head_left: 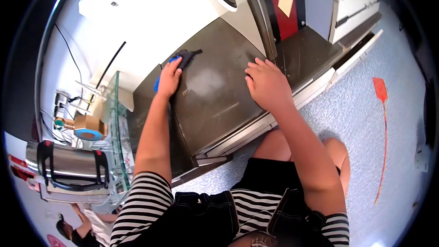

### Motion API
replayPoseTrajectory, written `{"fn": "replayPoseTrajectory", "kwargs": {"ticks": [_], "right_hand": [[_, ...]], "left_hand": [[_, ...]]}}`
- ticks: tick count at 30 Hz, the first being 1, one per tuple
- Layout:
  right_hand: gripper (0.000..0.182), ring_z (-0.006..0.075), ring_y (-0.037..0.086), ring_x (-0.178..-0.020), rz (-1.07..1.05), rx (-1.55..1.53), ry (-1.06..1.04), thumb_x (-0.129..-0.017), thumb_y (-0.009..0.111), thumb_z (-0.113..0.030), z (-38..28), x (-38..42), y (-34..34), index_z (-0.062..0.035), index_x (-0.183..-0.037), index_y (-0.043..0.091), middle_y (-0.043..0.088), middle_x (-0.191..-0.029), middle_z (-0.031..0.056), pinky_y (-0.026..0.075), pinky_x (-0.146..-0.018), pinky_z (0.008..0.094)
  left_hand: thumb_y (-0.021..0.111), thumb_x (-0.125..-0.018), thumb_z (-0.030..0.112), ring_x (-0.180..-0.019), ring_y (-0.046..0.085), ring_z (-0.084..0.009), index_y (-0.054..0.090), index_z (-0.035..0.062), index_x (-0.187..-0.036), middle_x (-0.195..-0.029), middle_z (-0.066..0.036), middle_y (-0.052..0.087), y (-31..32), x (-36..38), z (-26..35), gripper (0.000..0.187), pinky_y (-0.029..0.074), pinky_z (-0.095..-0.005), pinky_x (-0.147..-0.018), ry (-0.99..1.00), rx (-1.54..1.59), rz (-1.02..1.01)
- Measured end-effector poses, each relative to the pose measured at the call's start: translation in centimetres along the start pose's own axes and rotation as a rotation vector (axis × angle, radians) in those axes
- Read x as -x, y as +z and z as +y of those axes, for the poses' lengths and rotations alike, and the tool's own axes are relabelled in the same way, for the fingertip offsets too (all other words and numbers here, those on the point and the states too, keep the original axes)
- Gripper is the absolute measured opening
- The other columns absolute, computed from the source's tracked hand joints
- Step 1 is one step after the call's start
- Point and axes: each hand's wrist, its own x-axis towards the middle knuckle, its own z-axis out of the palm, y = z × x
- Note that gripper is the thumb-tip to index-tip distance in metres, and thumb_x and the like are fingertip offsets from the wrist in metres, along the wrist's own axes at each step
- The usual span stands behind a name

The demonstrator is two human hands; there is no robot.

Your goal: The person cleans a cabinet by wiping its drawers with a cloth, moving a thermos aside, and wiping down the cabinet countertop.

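Observation:
My left hand (170, 78) is closed on a dark cloth (186, 58) at the back left of the dark glossy cabinet top (210, 105). Something blue shows beside and under that hand. My right hand (266, 81) rests at the right side of the same surface, its fingers extended and slightly apart, with nothing in them. A small brownish mark or bit (184, 93) lies on the top, just right of my left hand.
At the left are a glass shelf (118, 132), a metal flask (73, 164), a gold octagonal box (90, 128) and cables. A red fly swatter (380, 89) lies on the speckled floor at right. Another person (82, 231) is at the lower left.

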Motion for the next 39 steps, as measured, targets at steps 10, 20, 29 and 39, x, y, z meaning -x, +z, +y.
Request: {"fn": "replayPoseTrajectory", "kwargs": {"ticks": [10, 20, 29, 39], "right_hand": [[0.024, 0.027, 0.057, -0.136, -0.038, 0.057, -0.017, -0.1, 0.06, -0.022, -0.1, 0.5, 0.2, -0.0058, -0.112, 0.073, 0.069, -0.134, 0.0099, 0.038, -0.12, 0.0423], [0.026, 0.0289, 0.058, -0.134, 0.001, 0.071, -0.057, -0.098, 0.063, -0.02, 0.0, 0.5, -0.1, -0.0049, -0.117, 0.074, 0.07, -0.131, 0.0113, 0.04, -0.118, 0.0436], [0.023, 0.0285, 0.061, -0.13, -0.003, 0.053, -0.025, -0.096, 0.064, -0.019, -0.3, -0.1, -0.4, -0.0043, -0.111, 0.074, 0.071, -0.127, 0.0121, 0.041, -0.117, 0.045], [0.021, 0.0298, 0.061, -0.13, 0.051, 0.011, -0.027, -0.094, 0.067, -0.015, -0.1, -0.1, -0.3, -0.0036, -0.109, 0.075, 0.073, -0.125, 0.012, 0.042, -0.116, 0.0443]], "left_hand": [[0.056, -0.103, 0.014, -0.153, 0.031, -0.0414, 0.057, 0.0134, -0.148, -0.156, -0.018, 0.048, -8.4, 19.9, 20.5, 0.045, 0.02, -0.0503, -0.127, -0.051, 0.143, -0.223], [0.047, -0.11, 0.032, -0.153, 0.03, -0.0453, 0.041, 0.0201, -0.159, -0.163, -0.017, 0.041, -4.8, 13.4, 4.2, 0.051, 0.022, -0.0564, -0.124, -0.335, -0.056, -0.028], [0.051, -0.106, 0.037, -0.142, 0.047, -0.0354, 0.043, 0.0224, -0.157, -0.154, -0.011, 0.052, -2.6, 3.1, -10.6, 0.053, 0.038, -0.0533, -0.117, -0.589, -0.272, -0.023], [0.052, -0.105, 0.035, -0.145, 0.043, -0.0372, 0.044, 0.0242, -0.156, -0.156, -0.011, 0.049, -2.2, 5.3, -8.5, 0.053, 0.035, -0.0568, -0.118, -0.491, -0.23, -0.014]]}}
